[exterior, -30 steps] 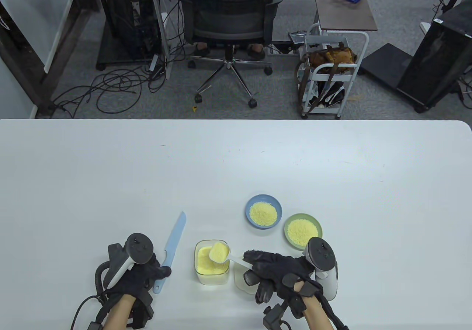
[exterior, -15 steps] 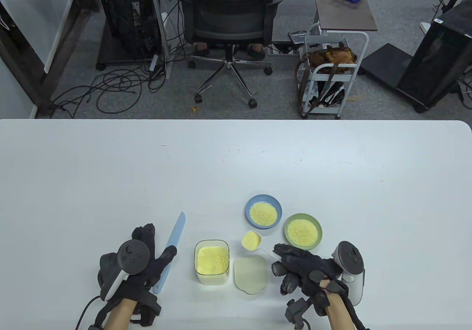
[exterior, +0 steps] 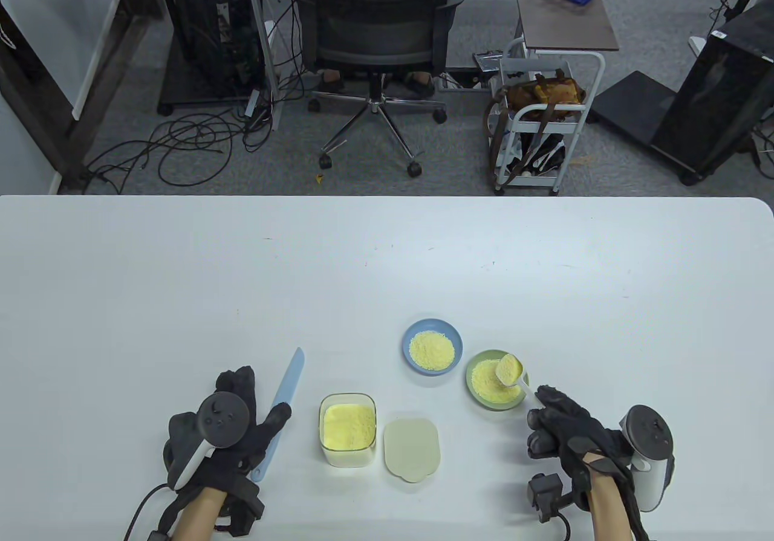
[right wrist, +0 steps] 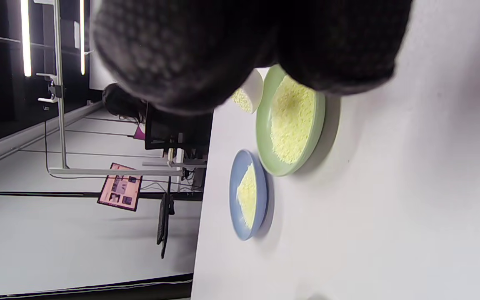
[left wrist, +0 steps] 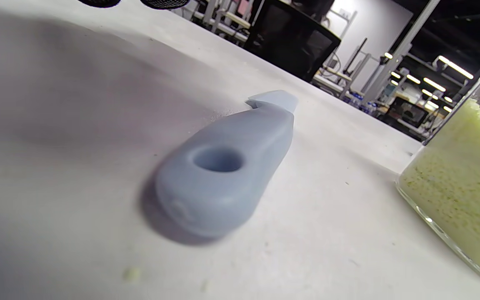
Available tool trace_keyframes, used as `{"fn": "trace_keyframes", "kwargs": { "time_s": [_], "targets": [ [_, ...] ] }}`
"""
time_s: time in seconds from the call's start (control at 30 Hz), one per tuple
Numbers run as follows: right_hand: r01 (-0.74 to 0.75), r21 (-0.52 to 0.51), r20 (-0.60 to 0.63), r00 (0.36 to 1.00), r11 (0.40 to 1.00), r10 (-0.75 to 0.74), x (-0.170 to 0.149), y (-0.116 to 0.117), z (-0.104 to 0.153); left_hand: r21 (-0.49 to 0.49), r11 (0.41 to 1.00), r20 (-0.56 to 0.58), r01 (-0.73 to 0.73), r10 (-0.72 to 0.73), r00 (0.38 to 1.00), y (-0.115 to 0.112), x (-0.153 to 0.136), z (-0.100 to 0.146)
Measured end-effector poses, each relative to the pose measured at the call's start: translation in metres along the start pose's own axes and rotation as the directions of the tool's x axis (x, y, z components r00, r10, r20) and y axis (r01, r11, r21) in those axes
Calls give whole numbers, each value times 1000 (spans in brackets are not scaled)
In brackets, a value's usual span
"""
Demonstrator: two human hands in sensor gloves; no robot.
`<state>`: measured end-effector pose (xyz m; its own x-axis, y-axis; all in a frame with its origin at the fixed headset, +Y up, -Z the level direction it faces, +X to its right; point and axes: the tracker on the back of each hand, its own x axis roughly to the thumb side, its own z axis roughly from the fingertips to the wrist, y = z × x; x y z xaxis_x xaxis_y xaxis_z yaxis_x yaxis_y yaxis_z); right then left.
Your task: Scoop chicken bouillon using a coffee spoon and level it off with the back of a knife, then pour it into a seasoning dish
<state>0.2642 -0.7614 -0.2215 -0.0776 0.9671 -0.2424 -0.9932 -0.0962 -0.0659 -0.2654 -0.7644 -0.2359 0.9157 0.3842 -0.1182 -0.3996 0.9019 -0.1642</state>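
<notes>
The white worktop [exterior: 181, 275] fills the lower half of the table view, most of it bare toward the upper left and right, with everything gathered near the bottom edge. Lower centre stands a clear square container [exterior: 347, 428] holding yellow chicken bouillon [exterior: 347, 425], its pale lid [exterior: 412, 449] lying flat just to the right. Up and to the right sit two seasoning dishes close beside each other, a blue dish [exterior: 432, 347] and a green dish [exterior: 497, 379], each with a heap of yellow granules in it.

The right hand [exterior: 568, 435], lower right, pinches the white handle of the coffee spoon [exterior: 510, 372] in a closed grip; the spoon's bowl is tilted over the green dish, still carrying granules. In the right wrist view the gloved fingers [right wrist: 240, 46] crowd the top, with the spoon bowl just showing at the green dish's rim.

The left hand [exterior: 239, 429], lower left, rests with fingers straight, the thumb lying over the pale blue knife [exterior: 280, 408], which lies flat on the worktop, blade pointing toward the top of the frame, well apart from the container.
</notes>
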Motion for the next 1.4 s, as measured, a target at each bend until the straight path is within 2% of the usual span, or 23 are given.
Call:
{"fn": "trace_keyframes", "kwargs": {
  "time_s": [0.27, 0.43, 0.7, 0.97, 1.4],
  "targets": [
    [-52, 8, 6, 999, 999, 52, 4, 1, 1, -6, 1000, -1, 0, 0, 1000, 0, 0, 0],
    [-128, -42, 30, 991, 991, 129, 10, 3, 4, -5, 1000, -1, -1, 1, 1000, 0, 0, 0],
    [-119, -25, 57, 991, 993, 120, 18, 8, 7, -6, 1000, 0, -10, 10, 1000, -1, -1, -1],
    [-134, 77, 84, 988, 988, 127, 21, 33, 11, -11, 1000, 5, -10, 10, 1000, -1, -1, -1],
    [-96, 352, 101, 993, 931, 64, 18, 97, 30, -17, 998, 25, -59, 59, 998, -1, 1, 1]
  ]
}}
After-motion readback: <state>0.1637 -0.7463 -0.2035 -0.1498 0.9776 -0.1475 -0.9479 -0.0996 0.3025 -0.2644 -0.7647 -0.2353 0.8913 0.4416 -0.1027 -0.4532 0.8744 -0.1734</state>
